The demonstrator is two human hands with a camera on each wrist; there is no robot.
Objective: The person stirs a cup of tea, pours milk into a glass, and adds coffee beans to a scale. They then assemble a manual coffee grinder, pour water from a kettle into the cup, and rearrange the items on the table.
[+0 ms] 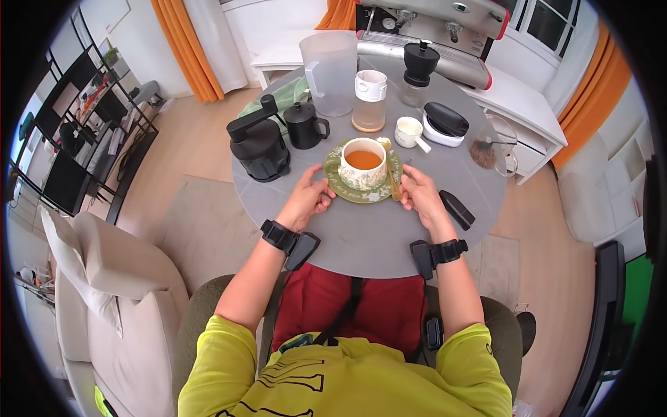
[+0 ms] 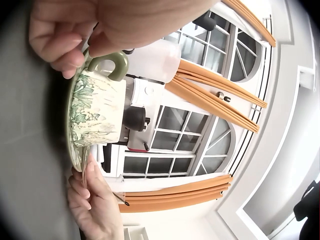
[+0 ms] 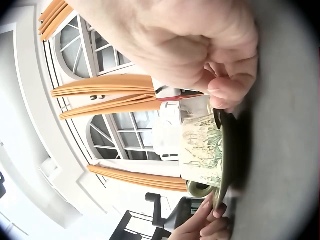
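Note:
A floral cup (image 1: 360,181) of orange-brown drink stands upright on a green patterned saucer (image 1: 336,186). My left hand (image 1: 308,199) pinches the saucer's left rim between thumb and curled fingers. On the opposite side, my right hand (image 1: 422,194) grips the right rim, beside a gold-coloured spoon (image 1: 395,186) that lies along the saucer. The left wrist view shows the cup's green handle (image 2: 118,66) close to the left hand's fingers. Seen low from the right wrist, the saucer's edge (image 3: 228,155) runs just above the grey tabletop, between both hands.
Behind the cup stand a black grinder (image 1: 258,149), a black pot (image 1: 303,126), a clear pitcher (image 1: 332,76), a white-topped bottle (image 1: 369,101) and a small white cup (image 1: 408,131). A black object (image 1: 457,209) lies right of my right hand. A glass jug (image 1: 490,149) sits near the right edge.

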